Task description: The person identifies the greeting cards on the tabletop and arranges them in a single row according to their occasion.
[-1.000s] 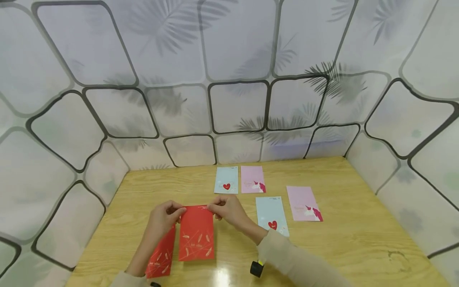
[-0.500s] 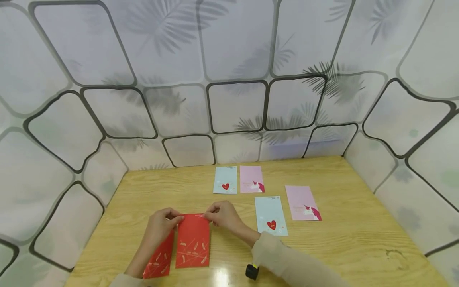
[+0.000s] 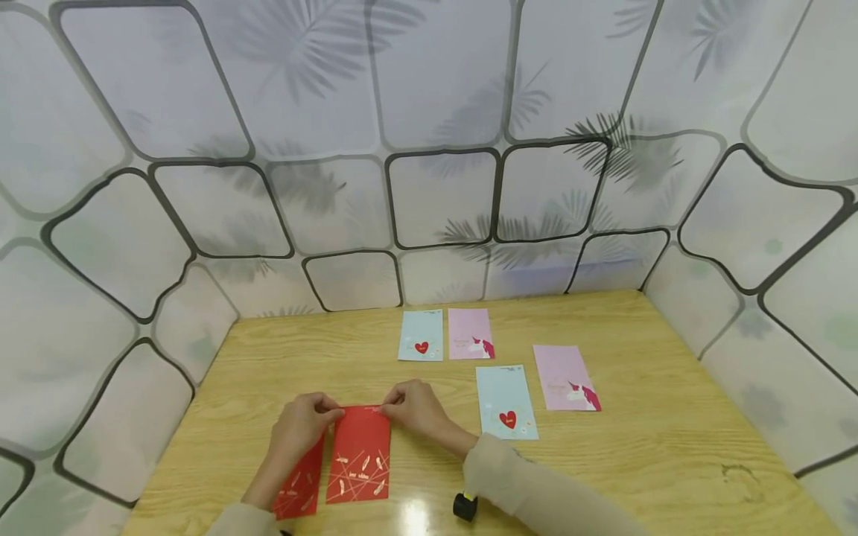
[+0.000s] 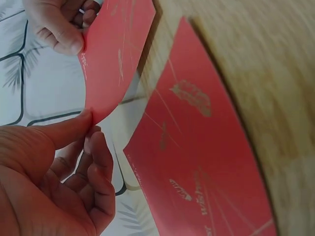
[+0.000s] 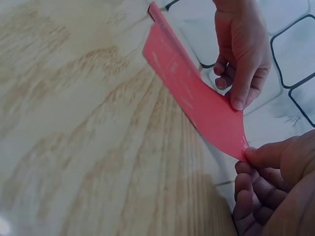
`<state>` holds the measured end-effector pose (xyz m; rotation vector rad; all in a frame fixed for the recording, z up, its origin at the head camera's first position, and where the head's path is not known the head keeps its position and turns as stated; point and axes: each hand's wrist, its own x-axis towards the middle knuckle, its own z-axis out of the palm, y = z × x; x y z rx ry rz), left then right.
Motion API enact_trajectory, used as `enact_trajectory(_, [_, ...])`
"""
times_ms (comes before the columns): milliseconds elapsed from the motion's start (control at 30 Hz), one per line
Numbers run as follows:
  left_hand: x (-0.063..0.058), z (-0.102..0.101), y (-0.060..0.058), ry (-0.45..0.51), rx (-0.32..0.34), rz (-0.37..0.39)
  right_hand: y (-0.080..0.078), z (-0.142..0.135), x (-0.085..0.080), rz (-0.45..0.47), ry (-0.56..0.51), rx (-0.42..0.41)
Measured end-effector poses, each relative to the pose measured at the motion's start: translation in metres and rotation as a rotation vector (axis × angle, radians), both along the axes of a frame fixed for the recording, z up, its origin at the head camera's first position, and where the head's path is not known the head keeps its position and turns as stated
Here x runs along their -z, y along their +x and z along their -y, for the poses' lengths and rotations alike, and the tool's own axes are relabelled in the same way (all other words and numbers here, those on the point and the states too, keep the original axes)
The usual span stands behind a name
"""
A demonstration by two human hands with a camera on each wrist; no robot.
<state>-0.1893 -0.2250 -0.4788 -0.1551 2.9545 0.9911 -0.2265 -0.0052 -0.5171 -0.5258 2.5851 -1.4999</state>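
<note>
A red card (image 3: 360, 455) with gold feathers and lines hangs between both hands, low over the wooden table. My left hand (image 3: 299, 428) pinches its far left corner between thumb and finger. At its far right corner, my right hand (image 3: 417, 411) pinches it the same way. In the right wrist view the card (image 5: 197, 98) bends upward toward the fingertips. A second red card (image 3: 302, 484) of the same print lies to the left, partly hidden under the left hand and wrist. The left wrist view shows this second card (image 4: 197, 147) close beside the left hand.
Farther back lie a light blue heart card (image 3: 421, 327) and a pink unicorn card (image 3: 469, 327). To the right are another blue card (image 3: 504, 391) and another pink card (image 3: 566, 372). A patterned curtain (image 3: 442, 193) encloses the wooden table (image 3: 657, 461).
Both hands have brought the pinched red card down and slightly left, nearer to the table's front. The other cards have stayed in place.
</note>
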Motion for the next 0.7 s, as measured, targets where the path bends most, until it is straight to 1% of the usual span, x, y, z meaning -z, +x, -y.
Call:
enact_trajectory(200, [0.0030, -0.0007, -0.0011, -0.047, -0.008, 0.006, -0.0014, 0.0024, 0.0043, -0.042, 0.058, 0.008])
enact_trajectory(300, [0.0040, -0.0002, -0.0016, -0.070, -0.015, 0.014, -0.0006, 0.0035, 0.0025, -0.053, 0.082, 0.003])
enact_trajectory(467, [0.0066, -0.0003, -0.0020, -0.104, -0.018, 0.027, 0.0004, 0.0054, 0.0003, -0.076, 0.158, 0.000])
enact_trajectory(700, [0.0101, 0.0000, -0.0035, -0.117, -0.024, 0.038, -0.0002, 0.0085, 0.0022, -0.110, 0.234, 0.002])
